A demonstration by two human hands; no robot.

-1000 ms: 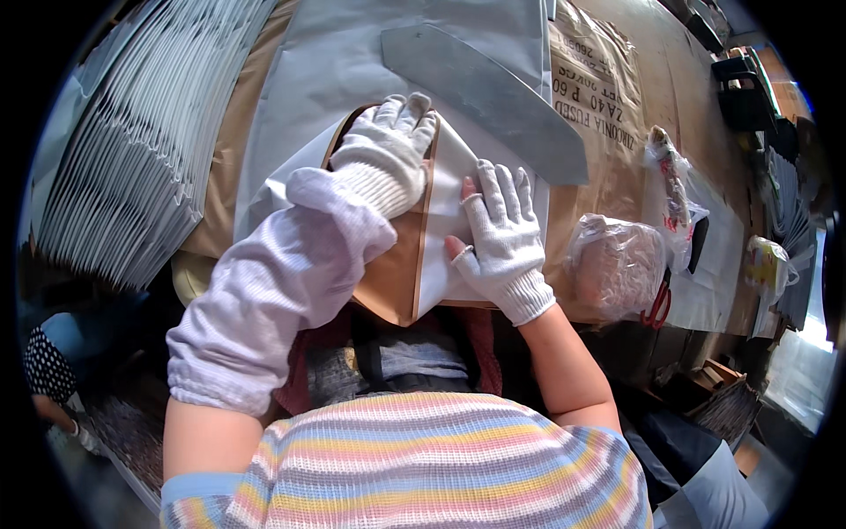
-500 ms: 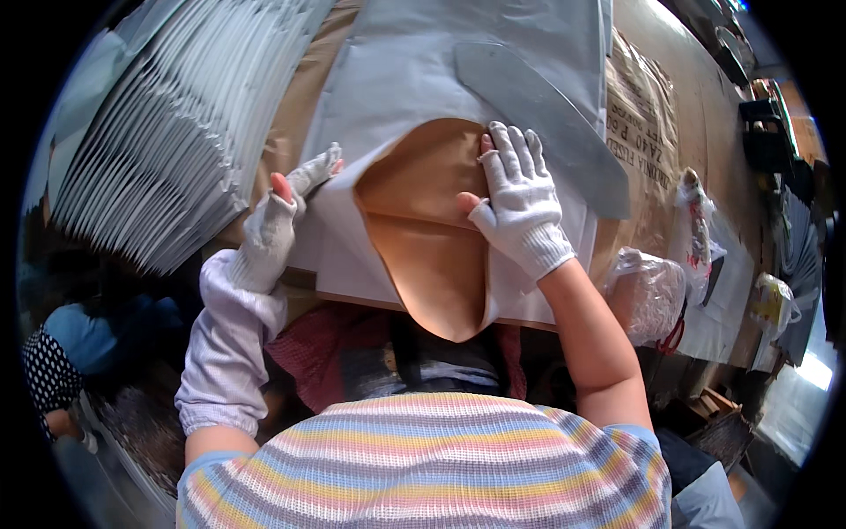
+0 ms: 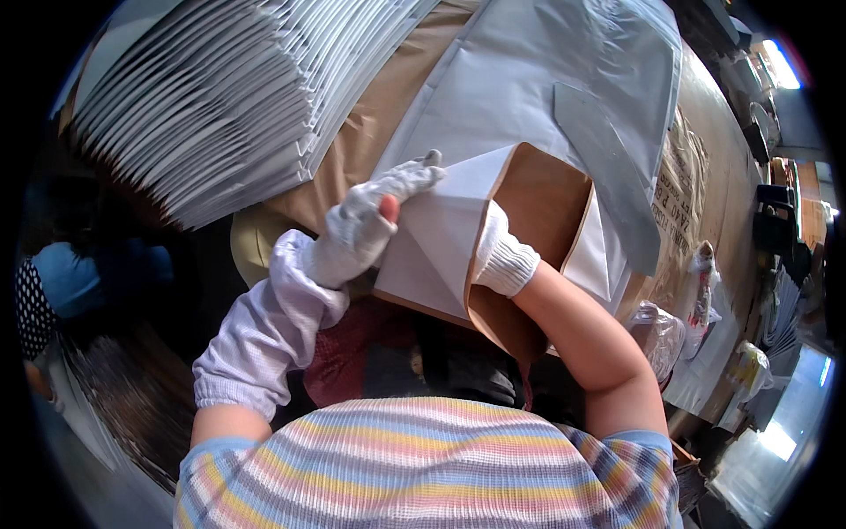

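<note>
A large paper bag (image 3: 432,247), white outside and brown inside, lies in front of me with its mouth spread wide open. My left hand (image 3: 366,220), in a white fingertip-less glove, rests against the bag's white outer left side with fingers stretched out. My right hand (image 3: 504,257), gloved the same way, reaches into the bag's mouth; its fingers are hidden behind the near left wall. Beneath the bag are white sheets or bags. A flat grey strip with an angled end (image 3: 608,172) lies on them, just beyond the bag to the right.
A tall fanned stack of white folded paper bags (image 3: 211,106) stands at the far left, beside brown paper (image 3: 374,115). To the right are a brown printed wrapper (image 3: 679,176) and clear plastic bags (image 3: 656,335). Another person (image 3: 97,282) is at the lower left.
My right hand has gone from lying on the bag's right edge to inside its mouth. The mouth stands wider. My left hand has moved right onto the bag's side. The view has shifted.
</note>
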